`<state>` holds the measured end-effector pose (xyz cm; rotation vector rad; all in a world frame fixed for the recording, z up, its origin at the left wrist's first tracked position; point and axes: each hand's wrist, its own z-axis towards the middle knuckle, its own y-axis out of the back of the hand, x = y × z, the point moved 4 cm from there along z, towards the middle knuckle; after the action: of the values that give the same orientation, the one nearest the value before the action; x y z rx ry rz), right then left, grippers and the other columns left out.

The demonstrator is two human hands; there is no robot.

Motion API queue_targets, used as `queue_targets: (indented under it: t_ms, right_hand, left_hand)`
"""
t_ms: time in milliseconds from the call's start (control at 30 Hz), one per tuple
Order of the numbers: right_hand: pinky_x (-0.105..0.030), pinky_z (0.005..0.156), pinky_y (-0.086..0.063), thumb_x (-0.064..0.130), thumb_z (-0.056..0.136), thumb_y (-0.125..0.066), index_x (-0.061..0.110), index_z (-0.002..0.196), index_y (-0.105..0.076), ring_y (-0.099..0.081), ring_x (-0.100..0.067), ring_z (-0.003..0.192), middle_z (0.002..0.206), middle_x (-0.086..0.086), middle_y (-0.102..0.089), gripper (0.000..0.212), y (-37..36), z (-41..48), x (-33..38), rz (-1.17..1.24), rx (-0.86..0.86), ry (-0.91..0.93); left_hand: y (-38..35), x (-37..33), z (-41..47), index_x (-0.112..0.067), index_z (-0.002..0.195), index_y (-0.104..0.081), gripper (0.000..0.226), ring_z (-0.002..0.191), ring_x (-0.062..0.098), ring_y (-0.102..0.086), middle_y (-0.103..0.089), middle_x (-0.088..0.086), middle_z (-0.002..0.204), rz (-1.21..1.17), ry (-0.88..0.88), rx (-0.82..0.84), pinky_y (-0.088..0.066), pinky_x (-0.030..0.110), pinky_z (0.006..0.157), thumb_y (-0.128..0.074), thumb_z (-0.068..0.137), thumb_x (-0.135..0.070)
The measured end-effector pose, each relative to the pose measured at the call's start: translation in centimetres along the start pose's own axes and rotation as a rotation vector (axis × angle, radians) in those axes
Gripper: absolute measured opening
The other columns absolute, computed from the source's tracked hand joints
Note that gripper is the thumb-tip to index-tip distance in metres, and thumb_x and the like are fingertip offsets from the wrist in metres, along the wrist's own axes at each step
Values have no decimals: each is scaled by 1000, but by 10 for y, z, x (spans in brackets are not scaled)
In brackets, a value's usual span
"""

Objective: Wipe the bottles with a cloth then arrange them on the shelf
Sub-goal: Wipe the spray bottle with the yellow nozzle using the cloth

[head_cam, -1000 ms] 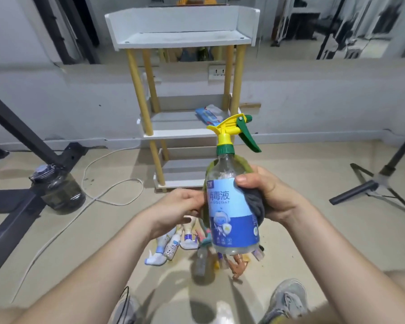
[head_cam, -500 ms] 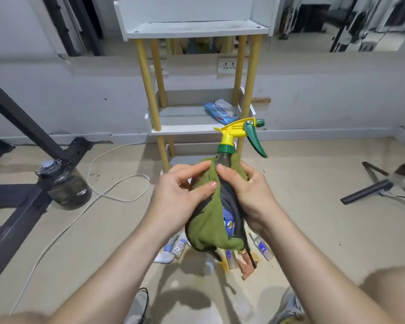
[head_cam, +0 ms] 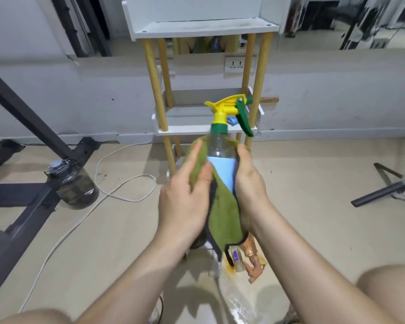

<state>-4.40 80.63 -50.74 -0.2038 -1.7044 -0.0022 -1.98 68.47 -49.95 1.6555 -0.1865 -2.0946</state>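
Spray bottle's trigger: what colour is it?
The trigger is dark green, on a yellow spray head; the head view shows it clearly.

The clear glossy plastic spray bottle (head_cam: 220, 148) bears a smooth pale blue label (head_cam: 222, 169) and a shiny yellow and green plastic trigger head (head_cam: 229, 106). The green fleecy cloth with dark edging (head_cam: 225, 216) looks matt and soft. The white painted shelf (head_cam: 197, 26) is matt and dusty, on smooth yellow round posts (head_cam: 154, 85); the beige floor (head_cam: 103, 230) has a dull sheen
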Motion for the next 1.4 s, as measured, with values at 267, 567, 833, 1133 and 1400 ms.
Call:
queue_targets:
  t_ms: [267, 567, 833, 1133, 1400]
  right_hand:
    - [-38, 99, -51, 52, 87, -63, 55, 129, -44, -66, -8, 112, 119, 16, -69, 46, -30, -17, -22, -122, 286, 258]
    - [-47, 85, -60, 34, 83, -75, 9, 123, -54, -73, -27, 91, 107, -11, -73, 52, -3, -7, -11, 438, -106, 10]
    - [-41, 109, -46, 31, 85, -72, 33, 139, -55, -60, -7, 123, 132, 12, -65, 56, -16, -26, -16, -63, 117, 351]
    - [-45, 88, -59, 43, 78, -77, 26, 132, -56, -69, -30, 107, 122, -9, -70, 60, -6, -7, -23, 292, 122, 50]
    - [-53, 102, -50, 59, 72, -77, 37, 136, -52, -63, -24, 120, 130, 0, -65, 72, -6, -7, -12, 130, -43, 207]
  left_hand:
    - [15, 21, 26, -11, 94, -74, 42, 76, 24, -73, -77, 7, 84, -551, 438, 22, -61, 36, 74, -68, 86, -51]
    - [-1, 3, 1, -43, 134, -55, 66, 98, 4, -66, -70, -15, 115, -332, 26, 171, -53, 36, 91, -75, 72, -51]
    - [12, 22, 16, -15, 135, -53, 39, 114, 17, -64, -67, 5, 125, -525, 215, -20, -49, 40, 104, -49, 101, -33]
    - [25, 19, 12, -49, 135, -46, 50, 131, 1, -48, -57, -27, 130, -7, -43, 225, -38, 31, 112, -60, 87, -45]
    - [15, -5, -10, -49, 135, -42, 65, 107, 4, -64, -66, -17, 121, 64, 28, 450, -52, 39, 96, -57, 75, -69]
